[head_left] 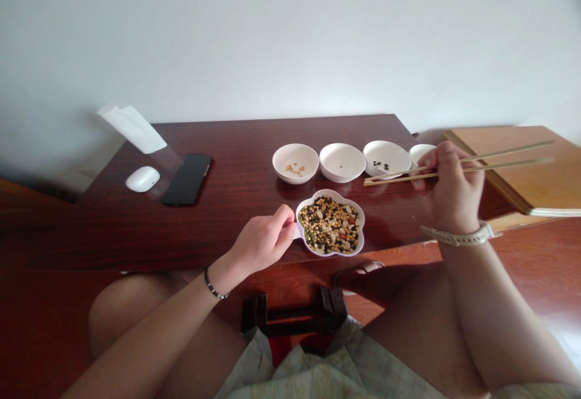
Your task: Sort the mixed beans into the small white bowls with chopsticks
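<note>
Currently, chopsticks (494,164) are pinched in the right hand (451,190) beside white bowls (342,162) along the table's (236,205) far edge; a flower-shaped dish (363,223) of mixed beans (329,224), near the front edge, is gripped at its handle (296,232) by the left hand (261,241).

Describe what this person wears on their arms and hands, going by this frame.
Both arms are bare, with no sleeves or gloves. The left hand has a thin dark bracelet with a silvery section at its wrist. The right hand has a wide white strap at its wrist, possibly a watch, though no face shows.
</note>
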The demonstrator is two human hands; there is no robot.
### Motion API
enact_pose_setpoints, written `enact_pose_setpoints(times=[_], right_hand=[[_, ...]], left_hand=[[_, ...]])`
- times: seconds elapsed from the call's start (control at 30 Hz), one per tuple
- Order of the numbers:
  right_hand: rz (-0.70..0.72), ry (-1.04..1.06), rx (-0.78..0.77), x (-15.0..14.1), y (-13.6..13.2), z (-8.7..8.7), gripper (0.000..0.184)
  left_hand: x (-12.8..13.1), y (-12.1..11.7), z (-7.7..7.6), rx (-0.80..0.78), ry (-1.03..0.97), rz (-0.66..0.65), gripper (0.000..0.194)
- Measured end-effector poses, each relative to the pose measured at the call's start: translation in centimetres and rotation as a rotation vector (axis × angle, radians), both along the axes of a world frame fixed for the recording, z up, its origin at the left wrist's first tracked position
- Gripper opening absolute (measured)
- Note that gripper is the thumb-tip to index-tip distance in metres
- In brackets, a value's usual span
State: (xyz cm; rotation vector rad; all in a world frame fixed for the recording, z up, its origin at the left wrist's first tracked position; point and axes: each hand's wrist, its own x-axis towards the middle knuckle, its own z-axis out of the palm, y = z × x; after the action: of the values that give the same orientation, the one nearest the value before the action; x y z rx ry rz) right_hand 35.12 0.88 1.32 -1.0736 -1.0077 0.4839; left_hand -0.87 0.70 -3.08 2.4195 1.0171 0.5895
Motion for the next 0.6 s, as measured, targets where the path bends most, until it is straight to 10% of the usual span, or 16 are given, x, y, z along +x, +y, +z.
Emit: enact_pose_setpoints(times=[0.3,0.6], right_hand=[[-0.627,-0.095,0.255,9.9,1.3,-0.6,0.044],[-0.69,-0.232,0.233,12.9,1.3,-2.6,0.037]], left_hand=[[0.2,0.0,0.3,0.001,0.001,0.01,0.011],[0.3,-0.1,0.4,-0.003,-0.012,0.005,0.012]])
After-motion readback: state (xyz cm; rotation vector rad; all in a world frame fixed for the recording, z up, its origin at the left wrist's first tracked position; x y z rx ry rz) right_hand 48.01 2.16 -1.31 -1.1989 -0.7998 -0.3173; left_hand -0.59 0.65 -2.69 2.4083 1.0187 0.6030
